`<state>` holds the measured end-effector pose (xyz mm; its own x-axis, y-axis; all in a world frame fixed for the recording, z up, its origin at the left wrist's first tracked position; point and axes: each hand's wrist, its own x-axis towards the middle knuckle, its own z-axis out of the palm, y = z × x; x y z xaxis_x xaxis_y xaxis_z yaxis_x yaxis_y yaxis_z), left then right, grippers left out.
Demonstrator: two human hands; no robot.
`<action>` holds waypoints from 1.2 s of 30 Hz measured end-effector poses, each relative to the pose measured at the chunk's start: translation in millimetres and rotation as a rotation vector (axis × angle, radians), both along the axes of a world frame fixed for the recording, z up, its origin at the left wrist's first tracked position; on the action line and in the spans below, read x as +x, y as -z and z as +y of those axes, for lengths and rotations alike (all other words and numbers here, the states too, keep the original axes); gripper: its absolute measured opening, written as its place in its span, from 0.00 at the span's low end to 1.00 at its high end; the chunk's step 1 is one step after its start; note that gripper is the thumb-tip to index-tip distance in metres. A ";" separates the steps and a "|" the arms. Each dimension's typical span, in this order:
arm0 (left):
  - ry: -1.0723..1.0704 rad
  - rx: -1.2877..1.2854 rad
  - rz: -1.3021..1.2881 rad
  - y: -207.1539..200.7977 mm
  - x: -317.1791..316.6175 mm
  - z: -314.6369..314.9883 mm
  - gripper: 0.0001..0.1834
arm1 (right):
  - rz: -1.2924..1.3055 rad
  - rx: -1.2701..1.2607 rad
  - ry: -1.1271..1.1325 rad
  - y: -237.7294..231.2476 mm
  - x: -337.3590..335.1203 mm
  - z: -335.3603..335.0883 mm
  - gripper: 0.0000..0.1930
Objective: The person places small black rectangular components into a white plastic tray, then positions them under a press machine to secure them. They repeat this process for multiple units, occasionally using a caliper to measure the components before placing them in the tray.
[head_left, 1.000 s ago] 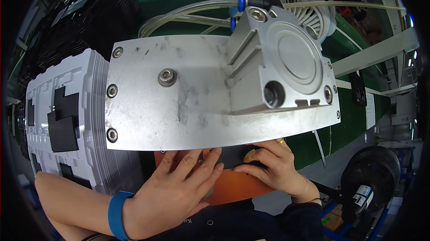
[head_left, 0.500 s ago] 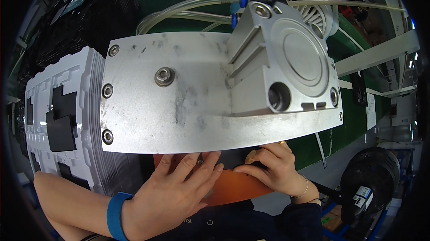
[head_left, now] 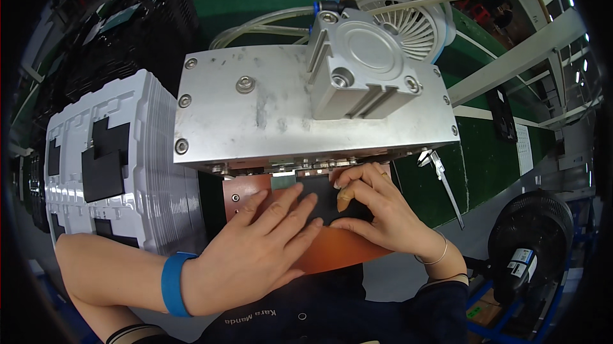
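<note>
A silver metal press block (head_left: 230, 120) with a square pneumatic cylinder (head_left: 370, 56) on top fills the middle. Below its front edge lies a dark grey sheet (head_left: 318, 192) on an orange plate (head_left: 341, 248). My left hand (head_left: 255, 254) rests over the sheet and the plate, its fingers spread and nearly flat. Curled round the sheet's right side is my right hand (head_left: 377, 210), thumb at the near edge. A tan finger cot (head_left: 344, 202) covers one of its fingertips. The sheet's far end goes under the block and is hidden.
White plastic trays (head_left: 147, 152) with black pieces stand stacked at left, black trays (head_left: 128, 31) behind them. A caliper (head_left: 444, 181) lies on the green table (head_left: 415, 197) at right. A small fan (head_left: 408, 21) stands behind the press; a black fan (head_left: 530, 242) is at lower right.
My view has shifted, so the press sits smaller and the parts under its front edge show. Both hands keep nearly the same pose at the sheet.
</note>
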<state>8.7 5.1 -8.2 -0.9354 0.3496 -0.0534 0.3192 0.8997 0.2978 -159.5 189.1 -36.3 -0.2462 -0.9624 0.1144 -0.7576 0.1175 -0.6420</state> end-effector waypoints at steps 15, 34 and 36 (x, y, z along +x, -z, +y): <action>-0.442 1.105 -0.150 -2.2 26.5 -13.5 0.16 | -0.943 -0.195 0.023 -27.6 48.0 -22.1 0.14; -1.244 -0.268 0.447 -35.7 142.3 -183.2 0.20 | 0.208 -0.358 -0.264 -18.9 123.0 -220.3 0.18; -1.123 -0.241 0.415 -41.4 155.3 -173.8 0.20 | 0.174 -0.361 -0.286 -19.4 131.2 -219.8 0.16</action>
<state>163.9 -168.6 33.1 -0.6725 -0.6414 0.3693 -0.6400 0.7546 0.1452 -28.4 -30.7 -16.8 0.0740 -0.8801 0.4691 -0.8266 -0.3173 -0.4648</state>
